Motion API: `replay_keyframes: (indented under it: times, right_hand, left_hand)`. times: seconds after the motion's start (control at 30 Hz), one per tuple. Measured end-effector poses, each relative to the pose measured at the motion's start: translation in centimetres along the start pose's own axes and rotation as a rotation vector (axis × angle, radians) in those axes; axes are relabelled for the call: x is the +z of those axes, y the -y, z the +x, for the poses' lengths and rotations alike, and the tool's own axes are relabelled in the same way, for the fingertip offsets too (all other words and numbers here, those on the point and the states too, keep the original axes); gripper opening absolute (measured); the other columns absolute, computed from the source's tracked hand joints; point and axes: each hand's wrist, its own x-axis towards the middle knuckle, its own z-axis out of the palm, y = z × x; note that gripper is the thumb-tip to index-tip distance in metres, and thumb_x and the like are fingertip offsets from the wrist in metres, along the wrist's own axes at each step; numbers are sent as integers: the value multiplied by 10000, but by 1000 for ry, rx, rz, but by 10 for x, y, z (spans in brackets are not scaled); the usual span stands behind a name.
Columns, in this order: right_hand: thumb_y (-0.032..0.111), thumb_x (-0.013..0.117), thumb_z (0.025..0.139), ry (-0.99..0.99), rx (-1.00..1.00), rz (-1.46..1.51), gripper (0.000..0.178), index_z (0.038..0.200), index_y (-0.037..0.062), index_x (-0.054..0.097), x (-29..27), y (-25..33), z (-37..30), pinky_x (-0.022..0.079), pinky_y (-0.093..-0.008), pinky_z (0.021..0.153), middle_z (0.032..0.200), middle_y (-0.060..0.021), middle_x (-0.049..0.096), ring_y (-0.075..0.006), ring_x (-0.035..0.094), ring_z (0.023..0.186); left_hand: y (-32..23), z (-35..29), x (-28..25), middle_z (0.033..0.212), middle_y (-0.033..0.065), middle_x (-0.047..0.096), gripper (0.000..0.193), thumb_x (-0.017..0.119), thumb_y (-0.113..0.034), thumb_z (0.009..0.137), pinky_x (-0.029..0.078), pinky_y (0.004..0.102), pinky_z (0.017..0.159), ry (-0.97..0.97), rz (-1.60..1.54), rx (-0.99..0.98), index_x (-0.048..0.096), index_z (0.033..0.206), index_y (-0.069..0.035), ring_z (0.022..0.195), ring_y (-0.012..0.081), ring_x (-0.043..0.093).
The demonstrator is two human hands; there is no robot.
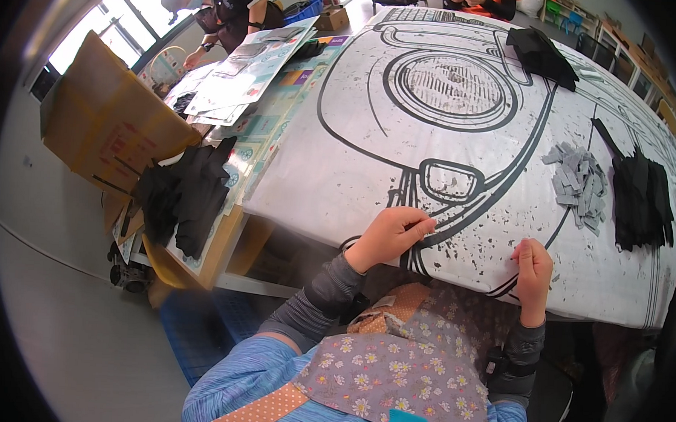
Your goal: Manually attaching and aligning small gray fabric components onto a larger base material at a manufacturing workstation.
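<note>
My left hand (pixel 392 236) is closed in a pinch just above the near edge of a white table cover (pixel 339 188) printed with black line drawings. Any thing between its thumb and fingers is too small or hidden to make out. To the right, my right hand (pixel 533 278) is curled with thumb against fingers at the same edge, and its contents do not show either. Ahead of the right hand lies a loose pile of small grey fabric strips (pixel 580 184). Beside that pile rests a stack of black fabric pieces (pixel 642 198).
Another black cloth bundle (pixel 542 55) lies at the far right of the cover. On the left table are black fabric pieces (pixel 184 197), printed sheets (pixel 253 71) and a tilted cardboard box (pixel 112 118). One person (pixel 230 10) leans there; another, in orange (pixel 479 1), is at the far end.
</note>
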Motion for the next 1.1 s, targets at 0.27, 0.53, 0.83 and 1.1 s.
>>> replay_keyframes:
  times: [0.27, 0.53, 0.83, 1.1]
  right_hand:
    - [167, 554, 1037, 3, -15, -51, 360, 727, -13, 513, 1, 2, 1, 346, -296, 582, 648, -45, 467, -119, 410, 618]
    - [182, 568, 1034, 26, -12, -89, 366, 727, -11, 525, 2, 5, 1, 345, -290, 578, 649, -36, 475, -110, 413, 621]
    - [116, 625, 985, 3, -22, -75, 331, 735, -25, 460, 4, 4, 1, 329, -320, 558, 641, -62, 412, -146, 366, 598]
    - [132, 585, 1008, 28, -2, -74, 319, 743, -25, 501, 2, 9, 1, 355, -315, 569, 650, -68, 471, -150, 425, 600]
  left_hand:
    - [-1, 0, 0, 743, 43, 663, 253, 619, -206, 1001, 486, 257, 638, 4, 5, -5, 715, 916, 13, 684, 92, 612]
    - [1, 0, 0, 741, 40, 664, 241, 627, -197, 997, 483, 256, 631, 3, 12, -6, 716, 913, 11, 681, 90, 612]
    - [1, 0, 0, 747, 42, 668, 237, 626, -191, 997, 487, 256, 637, 2, 2, -5, 716, 922, 15, 686, 93, 616]
    - [0, 0, -1, 746, 47, 669, 244, 625, -196, 998, 487, 259, 634, 4, 16, 0, 716, 919, 16, 676, 97, 617]
